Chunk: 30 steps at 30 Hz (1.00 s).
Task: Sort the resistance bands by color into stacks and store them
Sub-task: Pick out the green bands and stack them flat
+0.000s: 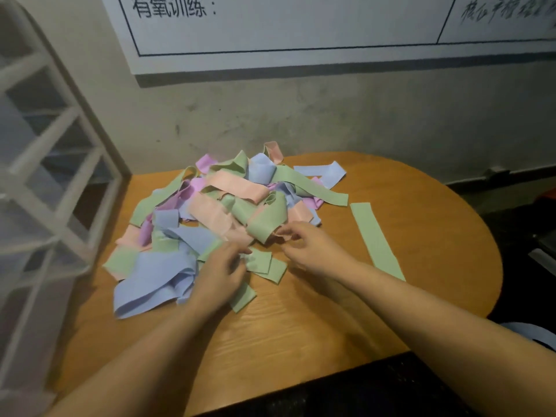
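Wooden table against a scuffed grey wall, unsorted pile of resistance bands on it.

Pile holds green, blue, pink and purple bands, tangled and overlapping, left of table centre. Right hand at the pile's near edge: fingertips pinch the lower end of a folded green band, which rises from the fingers back into the heap. Left hand lies on the near side of the pile, fingers curled around the end of another green strip; exact grip partly hidden by the knuckles. One green band lies flat and straight, apart from the pile, to the right of the right hand. White lattice rack stands at left; contents cannot be made out.
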Tool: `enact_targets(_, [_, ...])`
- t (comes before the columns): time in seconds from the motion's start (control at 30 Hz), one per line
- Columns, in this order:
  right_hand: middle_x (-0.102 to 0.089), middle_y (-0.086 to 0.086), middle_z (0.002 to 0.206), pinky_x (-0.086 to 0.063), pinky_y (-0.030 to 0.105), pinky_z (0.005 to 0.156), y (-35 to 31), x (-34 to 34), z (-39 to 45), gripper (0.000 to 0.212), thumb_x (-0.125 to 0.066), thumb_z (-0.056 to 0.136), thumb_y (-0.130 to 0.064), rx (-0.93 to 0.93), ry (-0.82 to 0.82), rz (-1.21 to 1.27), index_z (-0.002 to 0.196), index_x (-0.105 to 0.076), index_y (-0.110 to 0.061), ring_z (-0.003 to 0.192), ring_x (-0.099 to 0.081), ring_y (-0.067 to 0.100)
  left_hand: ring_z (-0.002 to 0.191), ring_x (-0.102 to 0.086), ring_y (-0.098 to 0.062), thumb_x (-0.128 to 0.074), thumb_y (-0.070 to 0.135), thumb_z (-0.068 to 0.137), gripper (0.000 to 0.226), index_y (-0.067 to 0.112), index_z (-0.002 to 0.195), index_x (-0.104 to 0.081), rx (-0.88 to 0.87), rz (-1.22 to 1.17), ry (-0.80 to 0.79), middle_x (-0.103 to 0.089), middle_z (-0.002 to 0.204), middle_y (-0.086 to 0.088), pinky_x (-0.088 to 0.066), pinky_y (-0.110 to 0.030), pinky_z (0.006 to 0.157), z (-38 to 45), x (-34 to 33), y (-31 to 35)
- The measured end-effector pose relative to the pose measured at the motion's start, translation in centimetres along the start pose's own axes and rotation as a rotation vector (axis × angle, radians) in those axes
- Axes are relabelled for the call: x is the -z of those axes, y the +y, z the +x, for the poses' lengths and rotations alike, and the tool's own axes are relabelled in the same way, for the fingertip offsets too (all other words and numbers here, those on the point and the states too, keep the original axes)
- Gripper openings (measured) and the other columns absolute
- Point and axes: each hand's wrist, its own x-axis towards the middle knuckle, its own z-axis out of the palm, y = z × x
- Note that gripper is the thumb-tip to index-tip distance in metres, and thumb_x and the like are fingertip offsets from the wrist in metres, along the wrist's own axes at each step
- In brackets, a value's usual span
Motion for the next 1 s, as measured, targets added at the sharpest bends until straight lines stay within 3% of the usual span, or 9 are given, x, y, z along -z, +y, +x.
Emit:
enact_targets(0.1, [-0.06,0.0,0.132,-0.051,0.035,0.098,-1.1,-0.3,2.6,0.041,-0.061,0.094,-0.022,0.038,0.027,-0.066,0.135,-0.058,-0.023,0.116,-0.058,0.016,0.092,-0.057,-0.009,-0.063,0.009,0.091,0.022,0.022,0.109,-0.066,0.004,-0.015,0.02,-0.062,0.1,0.007,-0.052,-0.038,0.082,-0.3,-0.6,-0.7])
enact_targets(0.23, [-0.051,-0.001,0.147,-0.041,0.03,0.101,-1.7,-0.5,5.8,0.058,-0.063,0.09,-0.024,0.105,0.021,-0.215,0.146,-0.048,-0.021,0.131,-0.048,0.019,0.096,-0.059,-0.007,-0.06,0.015,0.094,0.02,0.025,0.11,-0.064,0.039,-0.102,0.087,-0.063,0.1,0.009,-0.052,-0.035,0.083,-0.8,-0.8,-0.9])
enact_targets(0.37, [-0.054,0.0,0.146,-0.047,0.039,0.101,-0.8,-0.8,7.3,0.066,-0.066,0.088,-0.031,0.092,-0.05,-0.336,0.149,-0.044,-0.023,0.129,-0.051,0.022,0.094,-0.058,-0.006,-0.061,0.025,0.092,0.019,0.027,0.111,-0.062,0.022,-0.085,0.065,-0.06,0.098,0.011,-0.053,-0.033,0.079,-0.9,-0.8,-0.8])
enact_targets(0.47, [-0.061,-0.002,0.136,-0.046,0.048,0.102,0.3,-1.1,6.7,0.06,-0.067,0.089,-0.034,0.083,-0.006,-0.429,0.145,-0.047,-0.027,0.122,-0.056,0.024,0.092,-0.056,-0.005,-0.064,0.024,0.093,0.019,0.027,0.111,-0.061,0.01,-0.056,0.049,-0.058,0.097,0.013,-0.053,-0.032,0.077,-0.9,-0.8,-0.7])
enact_targets(0.53, [-0.066,-0.001,0.127,-0.047,0.045,0.098,1.3,-1.2,6.0,0.057,-0.069,0.089,-0.034,0.054,0.059,-0.408,0.143,-0.049,-0.028,0.115,-0.058,0.024,0.094,-0.056,-0.004,-0.064,0.027,0.093,0.019,0.027,0.112,-0.061,0.009,-0.043,0.048,-0.058,0.098,0.014,-0.053,-0.031,0.078,-0.9,-0.8,-0.7])
enact_targets(0.73, [-0.073,-0.007,0.105,-0.056,0.041,0.082,4.0,-0.9,3.9,0.021,-0.067,0.092,-0.031,-0.088,0.178,-0.095,0.112,-0.071,-0.032,0.099,-0.065,0.019,0.097,-0.056,-0.001,-0.062,0.035,0.092,0.021,0.031,0.112,-0.06,-0.007,-0.015,0.018,-0.058,0.101,0.017,-0.055,-0.032,0.079,-0.9,-0.8,-0.7])
enact_targets(0.87, [-0.072,-0.005,0.122,-0.053,0.035,0.089,4.1,-1.2,1.0,0.038,-0.055,0.1,-0.021,0.026,0.066,-0.113,0.134,-0.064,-0.034,0.11,-0.064,0.018,0.097,-0.056,-0.001,-0.062,0.038,0.091,0.024,0.033,0.114,-0.059,-0.028,-0.001,0.008,-0.057,0.102,0.019,-0.055,-0.033,0.08,-1.2,-0.7,-0.6])
enact_targets(1.0, [-0.059,-0.002,0.143,-0.043,0.037,0.108,4.3,-2.2,-1.6,0.049,-0.048,0.103,-0.02,0.145,-0.022,-0.205,0.151,-0.047,-0.03,0.128,-0.053,0.017,0.101,-0.056,0.0,-0.068,0.034,0.089,0.04,0.036,0.125,-0.053,-0.064,0.021,-0.006,-0.056,0.11,0.02,-0.055,-0.034,0.084,-1.4,-0.7,-0.2])
